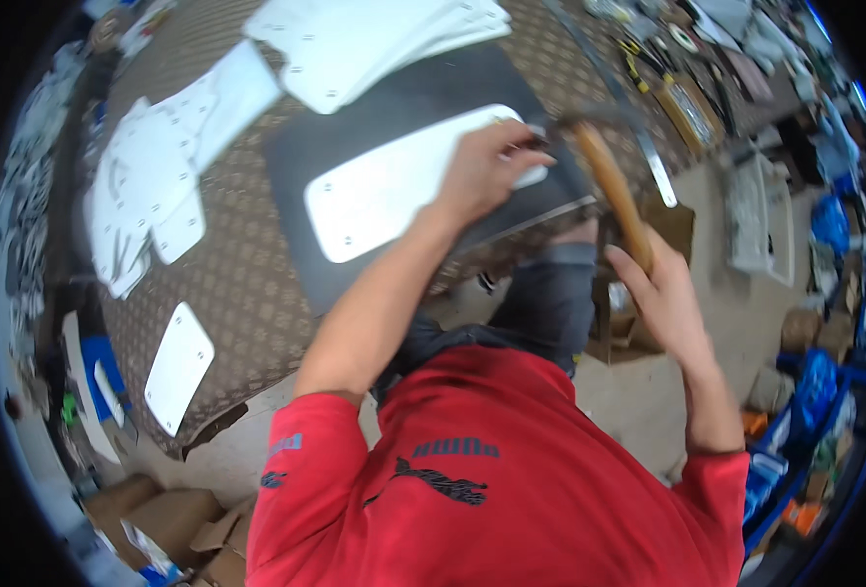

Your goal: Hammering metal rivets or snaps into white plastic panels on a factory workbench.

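Note:
A white rounded panel [374,201] with small marked holes near its corners lies on a dark flat board [301,147]. My left hand [477,176] rests over the panel's right end, its fingers closed in a pinch. Whatever they hold is too small and blurred to make out. In my right hand [663,293] is a hammer [614,186], gripped by its wooden handle. The dark hammer head is smeared by motion and sits just right of my left fingertips, near the board's right edge.
White sheets [364,44] are stacked behind the board, with more loose white pieces [154,186] at left. A single white panel [180,367] lies near the front left edge. A metal ruler [658,171], pliers [636,67] and a small box [689,112] are on the right.

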### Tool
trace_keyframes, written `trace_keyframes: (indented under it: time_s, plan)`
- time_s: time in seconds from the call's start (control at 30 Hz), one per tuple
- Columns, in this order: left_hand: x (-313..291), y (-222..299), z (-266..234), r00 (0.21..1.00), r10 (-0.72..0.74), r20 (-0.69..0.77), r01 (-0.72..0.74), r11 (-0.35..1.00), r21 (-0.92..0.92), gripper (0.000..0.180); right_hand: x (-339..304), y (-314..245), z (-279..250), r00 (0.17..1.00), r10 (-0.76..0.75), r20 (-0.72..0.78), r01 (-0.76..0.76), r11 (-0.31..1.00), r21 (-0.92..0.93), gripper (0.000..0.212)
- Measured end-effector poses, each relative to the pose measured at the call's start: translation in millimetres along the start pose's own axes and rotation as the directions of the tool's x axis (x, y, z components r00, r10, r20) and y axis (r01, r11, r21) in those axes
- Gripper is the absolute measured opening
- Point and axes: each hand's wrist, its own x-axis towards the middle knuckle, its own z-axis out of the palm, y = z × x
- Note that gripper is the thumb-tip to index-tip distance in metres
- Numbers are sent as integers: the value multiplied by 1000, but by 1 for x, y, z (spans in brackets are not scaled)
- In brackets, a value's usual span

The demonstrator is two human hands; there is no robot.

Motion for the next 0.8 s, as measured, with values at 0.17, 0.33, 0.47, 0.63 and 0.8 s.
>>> trace_keyframes:
  time_s: [0.17, 0.33, 0.47, 0.63, 0.8]
  plan:
    - [-7, 12, -7, 991, 79, -110, -68, 993, 94, 13, -10, -10, -8, 964, 253, 84, -266, 939, 220, 22]
    - [-21, 25, -56, 977, -113, -179, 153, 961, 231, 28, 16, -7, 4, 957, 291, 15, -268, 857, 439, 23]
    - [-48, 46, -112, 977, -210, -41, 184, 729, 659, 53, 52, 20, 19, 948, 315, -46, -235, 792, 564, 25]
    - [-54, 62, -123, 907, -418, -46, 287, 536, 794, 57, 107, 43, 43, 931, 358, -68, -209, 679, 704, 27]
    - [-15, 62, -147, 795, -607, 8, 387, 517, 764, 47, 146, 86, 64, 920, 254, -299, -62, 847, 528, 27]
